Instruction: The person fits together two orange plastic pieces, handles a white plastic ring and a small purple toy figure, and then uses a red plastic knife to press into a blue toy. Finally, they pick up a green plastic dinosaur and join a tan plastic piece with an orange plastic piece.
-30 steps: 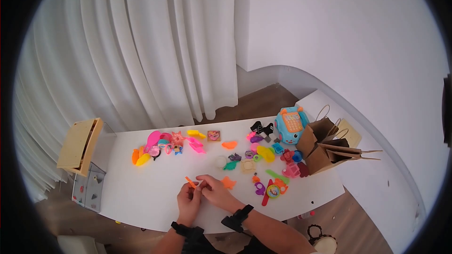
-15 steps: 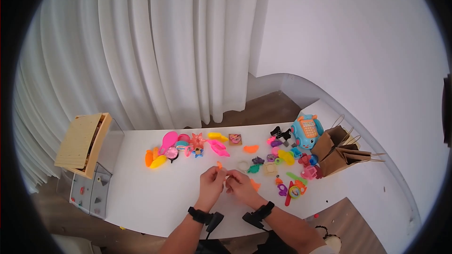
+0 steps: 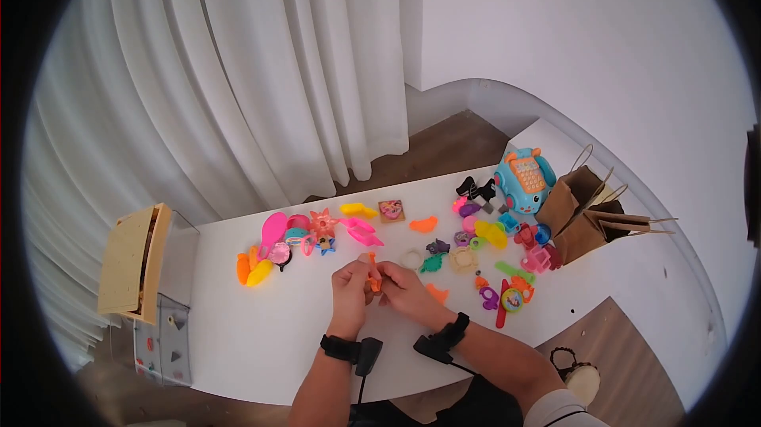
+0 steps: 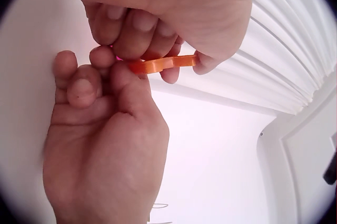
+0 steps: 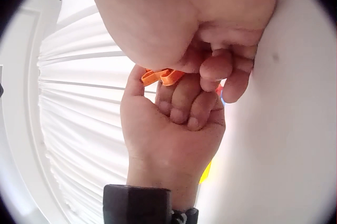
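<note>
Both hands meet above the white table and hold one small orange plastic piece (image 3: 373, 272) with a thin, wavy rim. In the left wrist view, the left thumb presses one end of the orange piece (image 4: 163, 64), and the other left fingers are curled. The right hand (image 4: 108, 145) pinches its opposite end between thumb and finger. The left hand (image 5: 171, 124) shows below the piece in the right wrist view, while the right palm hides part of it. From the head view, the left hand (image 3: 349, 291) and right hand (image 3: 406, 292) nearly touch.
Pink, yellow and orange toys (image 3: 273, 235) lie in a group at the back left. More colourful toys (image 3: 491, 234) spread over the right side. A blue toy phone (image 3: 525, 181) and brown paper bags (image 3: 575, 217) stand beyond them. A wooden box (image 3: 135, 264) stands at the left end.
The head view has shifted. The hands have turned the orange piece, so more of it shows upright between them than half a second ago. Both hands keep hold of it.
</note>
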`<action>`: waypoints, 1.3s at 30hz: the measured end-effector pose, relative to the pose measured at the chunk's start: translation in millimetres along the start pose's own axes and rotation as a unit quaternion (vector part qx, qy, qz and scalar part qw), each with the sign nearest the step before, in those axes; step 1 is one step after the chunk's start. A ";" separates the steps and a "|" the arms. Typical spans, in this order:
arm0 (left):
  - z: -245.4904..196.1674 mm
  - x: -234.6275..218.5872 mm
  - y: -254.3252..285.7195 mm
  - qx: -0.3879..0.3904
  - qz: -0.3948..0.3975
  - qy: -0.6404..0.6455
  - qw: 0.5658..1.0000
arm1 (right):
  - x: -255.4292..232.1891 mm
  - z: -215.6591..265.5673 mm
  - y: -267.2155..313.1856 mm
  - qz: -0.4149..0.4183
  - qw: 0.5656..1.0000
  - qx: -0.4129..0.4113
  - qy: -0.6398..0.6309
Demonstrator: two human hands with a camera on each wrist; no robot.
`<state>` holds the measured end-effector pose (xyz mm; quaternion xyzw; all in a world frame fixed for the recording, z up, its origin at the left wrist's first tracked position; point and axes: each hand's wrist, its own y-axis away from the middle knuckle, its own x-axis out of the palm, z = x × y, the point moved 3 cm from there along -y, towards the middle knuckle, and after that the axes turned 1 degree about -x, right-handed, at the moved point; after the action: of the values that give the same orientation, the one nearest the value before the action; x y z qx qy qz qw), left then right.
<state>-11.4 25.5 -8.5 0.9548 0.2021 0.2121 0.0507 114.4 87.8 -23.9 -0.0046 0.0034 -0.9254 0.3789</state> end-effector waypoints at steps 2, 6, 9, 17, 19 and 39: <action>0.4 9.8 -2.5 0.008 -0.010 -0.005 1.000 | -4.8 0.9 -0.9 -0.007 1.000 0.013 0.018; 8.5 22.6 -10.8 0.020 -0.021 -0.026 0.999 | -20.8 2.6 -1.5 0.002 0.999 0.023 0.036; 5.7 24.0 -11.9 0.000 -0.023 -0.056 0.998 | -24.6 6.5 1.9 0.001 0.999 0.033 0.018; 14.0 10.0 -3.6 0.001 0.032 -0.074 0.997 | -25.3 -1.2 10.7 0.006 0.996 0.017 0.082; 15.5 11.8 -3.3 0.020 0.048 -0.097 0.994 | -28.1 -2.0 11.9 0.001 0.997 0.003 0.081; -12.4 2.2 4.5 -0.156 0.194 0.136 0.959 | -41.4 2.5 13.7 0.063 0.997 0.019 -0.035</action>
<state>-13.2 22.4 4.4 0.9180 -0.0177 0.3748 0.1284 153.6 107.0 -21.8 -0.0295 -0.0276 -0.8987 0.4368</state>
